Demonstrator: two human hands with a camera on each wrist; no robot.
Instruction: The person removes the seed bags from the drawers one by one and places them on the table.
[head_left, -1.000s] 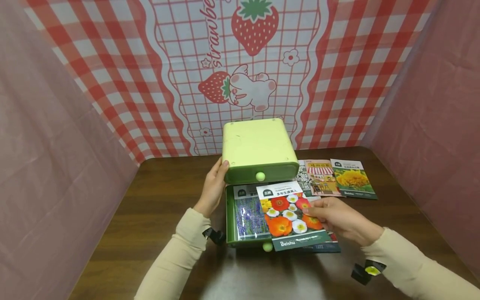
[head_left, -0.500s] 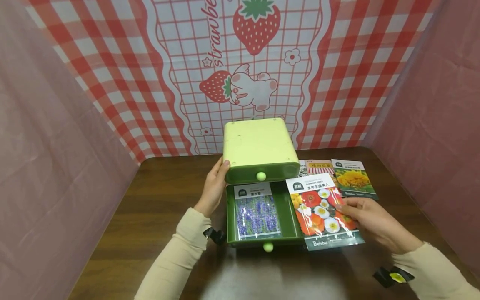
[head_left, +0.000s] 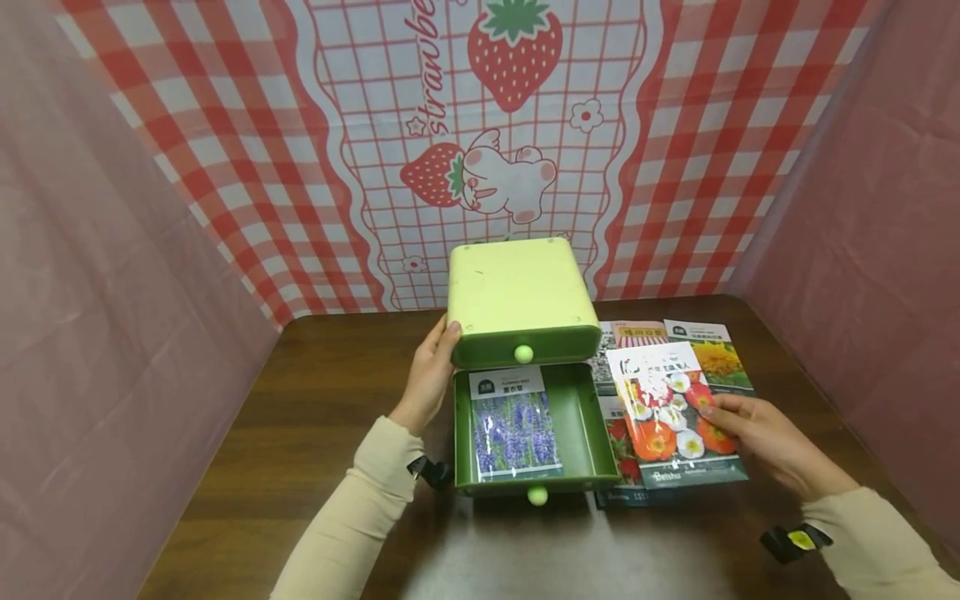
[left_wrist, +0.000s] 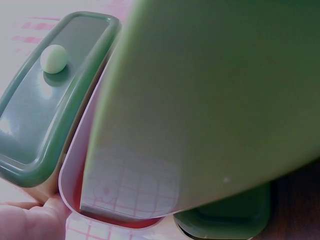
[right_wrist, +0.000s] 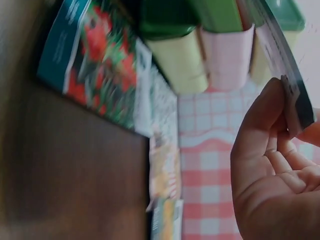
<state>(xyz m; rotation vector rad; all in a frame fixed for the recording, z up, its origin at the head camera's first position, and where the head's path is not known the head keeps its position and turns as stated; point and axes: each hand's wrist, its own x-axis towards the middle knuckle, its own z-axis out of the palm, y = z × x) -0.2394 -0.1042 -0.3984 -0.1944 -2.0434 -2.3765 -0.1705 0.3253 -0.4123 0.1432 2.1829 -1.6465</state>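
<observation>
My left hand (head_left: 427, 375) rests against the left side of a small drawer cabinet (head_left: 517, 283), its thumb at the front corner. The cabinet's middle drawer (head_left: 581, 417) is pulled out; a purple-flower seed packet (head_left: 516, 425) lies in its left half. To the drawer's right, my right hand (head_left: 765, 437) pinches a seed packet with orange, red and white poppies (head_left: 675, 417) by its right edge. In the right wrist view the poppy packet (right_wrist: 299, 107) appears edge-on between thumb and fingers. It hangs above a red-flower seed packet (head_left: 624, 450) on the table.
Behind the held packet lie a yellow-flower packet (head_left: 716, 358), a pink packet with a striped awning (head_left: 637, 333) and a white-flower packet (head_left: 602, 362). The wooden table (head_left: 322, 417) meets a red checked strawberry cloth (head_left: 487, 192) at the back.
My right hand has carried the poppy packet rightward, from over the drawer to beside it. The purple-flower packet and the drawer's right half are now uncovered. My left hand has stayed put.
</observation>
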